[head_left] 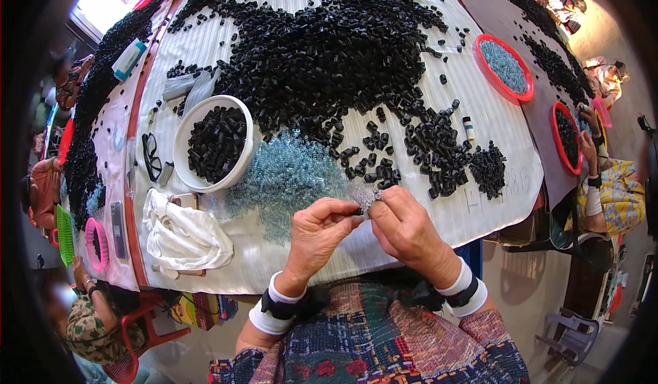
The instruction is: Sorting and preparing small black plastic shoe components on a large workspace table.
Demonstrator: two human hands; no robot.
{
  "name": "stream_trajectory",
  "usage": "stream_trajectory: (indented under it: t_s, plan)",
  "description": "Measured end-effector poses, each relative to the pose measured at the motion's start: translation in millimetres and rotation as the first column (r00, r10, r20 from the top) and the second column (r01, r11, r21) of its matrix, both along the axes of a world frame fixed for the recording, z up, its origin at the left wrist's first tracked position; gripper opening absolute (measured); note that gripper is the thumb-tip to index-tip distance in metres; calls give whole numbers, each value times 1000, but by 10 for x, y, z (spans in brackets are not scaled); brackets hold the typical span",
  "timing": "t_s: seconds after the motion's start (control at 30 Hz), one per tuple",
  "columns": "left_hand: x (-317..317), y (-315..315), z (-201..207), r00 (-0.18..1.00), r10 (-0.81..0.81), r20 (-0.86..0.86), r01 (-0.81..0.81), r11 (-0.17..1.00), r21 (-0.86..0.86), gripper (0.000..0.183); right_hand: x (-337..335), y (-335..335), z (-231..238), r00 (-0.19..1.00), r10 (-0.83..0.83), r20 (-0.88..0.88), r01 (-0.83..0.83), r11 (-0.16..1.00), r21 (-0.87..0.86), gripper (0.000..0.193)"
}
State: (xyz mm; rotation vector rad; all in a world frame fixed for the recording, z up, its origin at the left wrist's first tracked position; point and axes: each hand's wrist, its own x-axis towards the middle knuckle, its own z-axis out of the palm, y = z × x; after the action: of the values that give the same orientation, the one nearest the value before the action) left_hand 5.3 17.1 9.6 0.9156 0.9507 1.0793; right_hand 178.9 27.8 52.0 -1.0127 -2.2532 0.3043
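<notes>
Close together over the near edge of the cloth-covered table, my left hand (317,237) and my right hand (410,225) meet with their fingertips pinched. A small greyish, see-through clump (362,193) shows at the fingertips of my right hand; its exact kind is too small to make out. My left thumb and forefinger are pressed together right beside it, and whatever they hold is hidden. Just beyond my left hand lies a heap of clear bluish plastic pieces (291,171). Small black cylindrical parts (373,168) are scattered past my fingertips.
A white bowl (179,152) of black parts stands left of the bluish heap. Nearby lie eyeglasses (152,156) and a white cloth (185,237). A large black pile (329,55) covers the far table. Other people sit at both sides; a red tray (528,89) is at right.
</notes>
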Motion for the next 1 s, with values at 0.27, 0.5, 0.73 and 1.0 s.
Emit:
stream_trajectory:
  t_s: [0.27, 0.5, 0.73, 1.0]
  plan:
    - [-9, 4, 48, 923, 50, -383, 36, 976, 213, 15, 6, -9, -35, 995, 40, 94, -42, 999, 14, 20]
    - [9, 5, 97, 883, 72, -464, 77, 952, 295, 15, 26, -7, -12, 994, 5, 111, -2, 1000, -28, 18]
    - [-13, 0, 104, 867, 79, -492, 95, 943, 319, 15, -22, -2, -25, 992, 47, 117, -40, 998, -56, 20]
    - [-50, -37, 5, 993, -47, -107, 48, 999, 6, 20, -37, -47, -98, 961, -98, -261, 29, 966, -257, 27]
